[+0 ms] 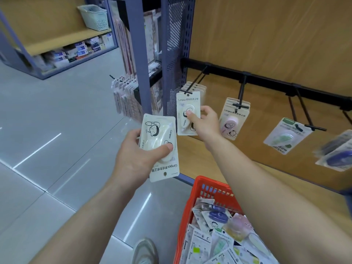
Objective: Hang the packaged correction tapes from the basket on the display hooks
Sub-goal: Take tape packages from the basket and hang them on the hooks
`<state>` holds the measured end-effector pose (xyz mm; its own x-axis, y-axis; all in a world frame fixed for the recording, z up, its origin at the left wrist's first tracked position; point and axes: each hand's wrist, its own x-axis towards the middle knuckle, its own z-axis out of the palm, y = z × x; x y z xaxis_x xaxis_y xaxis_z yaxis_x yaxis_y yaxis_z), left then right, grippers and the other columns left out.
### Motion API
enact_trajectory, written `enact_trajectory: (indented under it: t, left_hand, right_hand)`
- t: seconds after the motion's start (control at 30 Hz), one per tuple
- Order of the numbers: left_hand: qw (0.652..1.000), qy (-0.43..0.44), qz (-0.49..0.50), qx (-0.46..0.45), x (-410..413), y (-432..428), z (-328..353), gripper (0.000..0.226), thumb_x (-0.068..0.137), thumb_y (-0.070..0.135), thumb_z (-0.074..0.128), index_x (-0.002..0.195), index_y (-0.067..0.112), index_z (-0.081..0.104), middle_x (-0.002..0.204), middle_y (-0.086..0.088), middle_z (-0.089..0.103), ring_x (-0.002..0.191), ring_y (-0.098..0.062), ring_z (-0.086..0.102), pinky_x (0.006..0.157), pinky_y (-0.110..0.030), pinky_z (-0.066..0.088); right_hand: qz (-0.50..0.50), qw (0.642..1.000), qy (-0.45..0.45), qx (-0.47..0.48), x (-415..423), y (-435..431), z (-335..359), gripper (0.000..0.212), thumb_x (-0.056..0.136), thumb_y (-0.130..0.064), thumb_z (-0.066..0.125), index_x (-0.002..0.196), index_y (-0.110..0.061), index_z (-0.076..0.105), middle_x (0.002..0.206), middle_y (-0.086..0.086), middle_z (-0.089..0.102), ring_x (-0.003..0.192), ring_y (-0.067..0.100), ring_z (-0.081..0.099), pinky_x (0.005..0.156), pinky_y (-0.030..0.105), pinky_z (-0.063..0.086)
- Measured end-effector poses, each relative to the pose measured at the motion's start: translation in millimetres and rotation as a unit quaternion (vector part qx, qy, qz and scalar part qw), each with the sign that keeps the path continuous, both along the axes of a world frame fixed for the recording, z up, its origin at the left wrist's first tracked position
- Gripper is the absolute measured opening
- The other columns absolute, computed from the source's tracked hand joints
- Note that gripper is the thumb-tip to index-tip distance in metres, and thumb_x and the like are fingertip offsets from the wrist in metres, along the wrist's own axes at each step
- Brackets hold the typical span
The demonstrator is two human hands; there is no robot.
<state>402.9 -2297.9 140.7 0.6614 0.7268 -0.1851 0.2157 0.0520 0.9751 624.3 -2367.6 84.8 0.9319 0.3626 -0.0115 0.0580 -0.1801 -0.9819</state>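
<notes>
- Our left hand [133, 159] grips a cream pack [158, 134] at the middle of the frame, with the thumb clamped across its blister and the fingers curled behind the card.
- That pack is upside down. Its long axis runs nearly vertical and the hang hole is at the bottom end, pointing away from the leftmost hook [192, 86], which lies up and to the right. We judge it must be turned end for end before it can go on.
- Our right hand [205, 121] is nearer that hook. It pinches the front pack [188, 103] already hanging there, thumb on the face and fingers behind.
- Both cards read "Campus", followed by Chinese characters; the smaller print is too blurred to read.
- More packs lie in the red basket [207, 187] at the lower right.
</notes>
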Motion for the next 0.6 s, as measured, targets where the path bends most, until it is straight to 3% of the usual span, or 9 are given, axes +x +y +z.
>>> enact_trajectory:
  t: [0.13,0.27,0.37,0.5,0.6]
  left_hand:
    - [1.0,0.002,0.002,-0.002,0.0,1.0,-1.7,0.056,0.072,0.024,0.091,0.119,0.027,0.061,0.106,0.011,0.072,0.082,-0.008,0.075,0.054,-0.023,0.056]
    - [1.0,0.003,-0.003,-0.002,1.3,-1.4,-3.3,0.052,0.073,0.024,0.09,0.116,0.028,0.061,0.103,0.013,0.071,0.075,-0.002,0.073,0.05,-0.017,0.053]
    - [1.0,0.007,0.001,-0.001,2.9,-1.4,-4.6,0.053,0.073,0.024,0.09,0.116,0.029,0.061,0.103,0.013,0.072,0.079,-0.006,0.074,0.055,-0.023,0.055]
    - [1.0,-0.001,-0.002,-0.005,7.3,-0.7,-5.7,0.054,0.073,0.024,0.09,0.118,0.028,0.061,0.104,0.012,0.071,0.077,-0.004,0.074,0.051,-0.018,0.053]
    - [1.0,-0.005,-0.011,-0.011,10.7,-2.2,-6.6,0.053,0.074,0.023,0.09,0.118,0.027,0.061,0.104,0.011,0.071,0.072,-0.001,0.072,0.047,-0.015,0.05]
  right_hand:
    - [-0.017,1.0,0.0,-0.003,0.7,1.3,-3.5,0.02,0.09,-0.033,0.076,0.101,-0.021,0.064,0.098,-0.007,0.075,0.086,0.008,0.07,0.066,0.023,0.051]
    - [-0.042,0.997,-0.008,-0.06,13.0,10.9,-1.1,0.022,0.088,-0.04,0.075,0.097,-0.022,0.066,0.092,-0.007,0.073,0.085,0.015,0.068,0.074,0.031,0.053]
    - [-0.045,0.994,0.002,-0.098,22.3,16.1,-1.1,0.025,0.09,-0.043,0.072,0.097,-0.019,0.068,0.087,-0.006,0.071,0.085,0.019,0.066,0.068,0.029,0.047]
    - [-0.046,0.986,0.019,-0.158,27.6,15.2,-2.7,0.043,0.093,-0.05,0.067,0.118,-0.015,0.066,0.115,0.006,0.072,0.101,0.026,0.065,0.077,0.03,0.043]
    - [-0.04,0.98,-0.003,-0.193,9.9,-0.4,-1.3,0.066,0.093,-0.049,0.068,0.142,-0.009,0.048,0.133,0.006,0.061,0.12,0.027,0.058,0.083,0.03,0.04]
